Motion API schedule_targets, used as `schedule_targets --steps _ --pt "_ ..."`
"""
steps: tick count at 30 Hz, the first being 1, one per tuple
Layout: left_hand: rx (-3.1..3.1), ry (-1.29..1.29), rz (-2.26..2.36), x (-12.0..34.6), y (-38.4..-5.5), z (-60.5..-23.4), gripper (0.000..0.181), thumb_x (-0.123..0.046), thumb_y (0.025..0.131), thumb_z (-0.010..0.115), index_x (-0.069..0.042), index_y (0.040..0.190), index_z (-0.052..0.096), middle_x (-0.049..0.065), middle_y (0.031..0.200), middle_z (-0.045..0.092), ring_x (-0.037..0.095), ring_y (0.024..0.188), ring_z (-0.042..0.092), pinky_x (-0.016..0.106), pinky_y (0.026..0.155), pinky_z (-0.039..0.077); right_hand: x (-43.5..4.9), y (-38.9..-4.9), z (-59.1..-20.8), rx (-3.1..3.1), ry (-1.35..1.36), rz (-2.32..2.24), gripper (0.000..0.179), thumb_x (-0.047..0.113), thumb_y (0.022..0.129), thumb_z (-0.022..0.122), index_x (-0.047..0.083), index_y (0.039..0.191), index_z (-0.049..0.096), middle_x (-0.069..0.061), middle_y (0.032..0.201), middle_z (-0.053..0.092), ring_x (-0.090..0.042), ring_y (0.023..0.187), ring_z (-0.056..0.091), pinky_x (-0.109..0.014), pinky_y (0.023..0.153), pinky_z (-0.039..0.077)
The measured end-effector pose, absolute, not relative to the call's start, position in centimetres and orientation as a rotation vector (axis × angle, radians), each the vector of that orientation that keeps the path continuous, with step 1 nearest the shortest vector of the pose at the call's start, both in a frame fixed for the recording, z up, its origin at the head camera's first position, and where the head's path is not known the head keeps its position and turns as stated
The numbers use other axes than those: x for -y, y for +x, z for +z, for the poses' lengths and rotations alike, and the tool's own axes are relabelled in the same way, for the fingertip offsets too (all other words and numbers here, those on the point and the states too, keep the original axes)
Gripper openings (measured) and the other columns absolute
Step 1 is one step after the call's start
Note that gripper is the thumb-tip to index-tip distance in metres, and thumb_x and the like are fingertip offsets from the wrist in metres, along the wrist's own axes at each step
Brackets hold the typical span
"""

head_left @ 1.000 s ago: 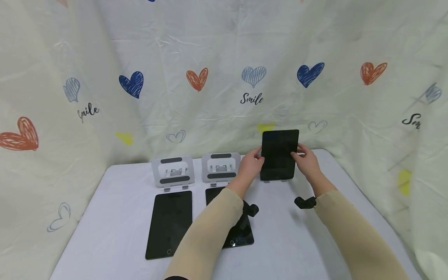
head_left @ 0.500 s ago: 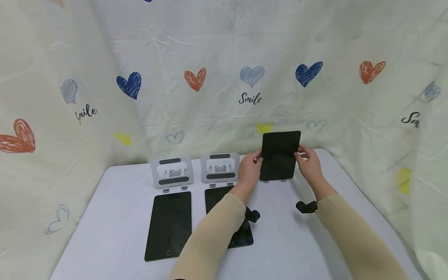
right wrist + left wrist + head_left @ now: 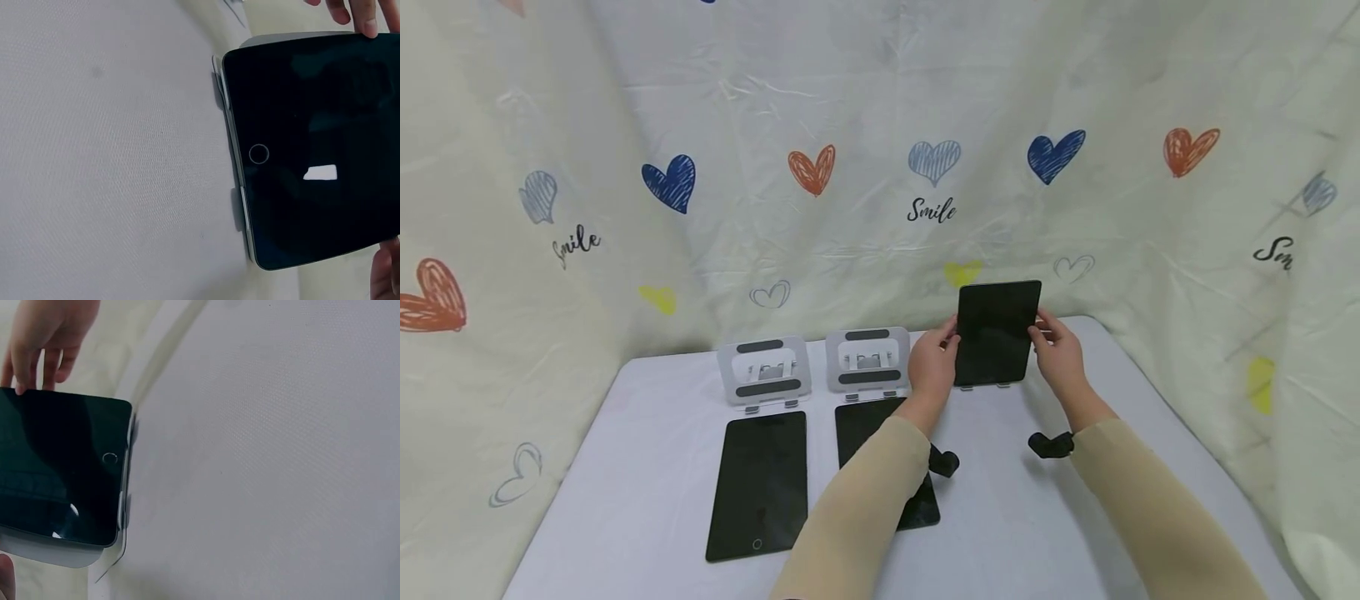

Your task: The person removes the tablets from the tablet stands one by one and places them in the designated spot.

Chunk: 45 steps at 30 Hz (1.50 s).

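A black tablet [image 3: 996, 333] stands upright and leans back on a grey stand [image 3: 53, 550] at the back right of the table. Most of that stand is hidden behind it; its small front clips show below the lower edge. My left hand [image 3: 932, 362] holds the tablet by its left edge. On the opposite edge, my right hand [image 3: 1060, 354] pinches it, thumb in front and fingers behind. The tablet's round home button [image 3: 259, 154] shows near the lower edge in the right wrist view.
Two more grey stands, one at the left [image 3: 763, 371] and one in the middle [image 3: 868, 360], stand unfolded along the back. Before them lie two flat tablets, a left one [image 3: 758, 487] and another [image 3: 917, 508] partly under my left sleeve. A heart-print curtain [image 3: 850, 242] hangs behind the table [image 3: 625, 500].
The tablet's upper right corner and my right thumb have shifted slightly right against the backdrop. Both hands keep their hold on its edges. The head view has turned a little.
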<state>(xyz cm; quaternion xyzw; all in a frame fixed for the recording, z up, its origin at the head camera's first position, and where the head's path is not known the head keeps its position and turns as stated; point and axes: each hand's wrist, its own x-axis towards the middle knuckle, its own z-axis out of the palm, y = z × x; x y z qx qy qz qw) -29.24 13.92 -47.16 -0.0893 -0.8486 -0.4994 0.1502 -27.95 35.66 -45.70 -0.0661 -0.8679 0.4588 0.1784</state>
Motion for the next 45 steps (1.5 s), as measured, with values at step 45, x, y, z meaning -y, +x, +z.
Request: schedule_targets --steps 45 --pt "2.546 -0.342 -1.666 -11.9 -26.6 -45.1 0.042 -0.024 0.096 0.067 -0.032 0.137 0.059 -0.011 0.1 0.068 0.005 0.084 0.059 0.022 0.068 0.048 -36.4 -24.6 -42.7 2.625 -0.185 1.539 0.051 0.022 0.106 0.048 0.009 0.153 0.037 -0.023 0.13 0.052 -0.023 0.095 0.055 -0.023 0.07 0.05"
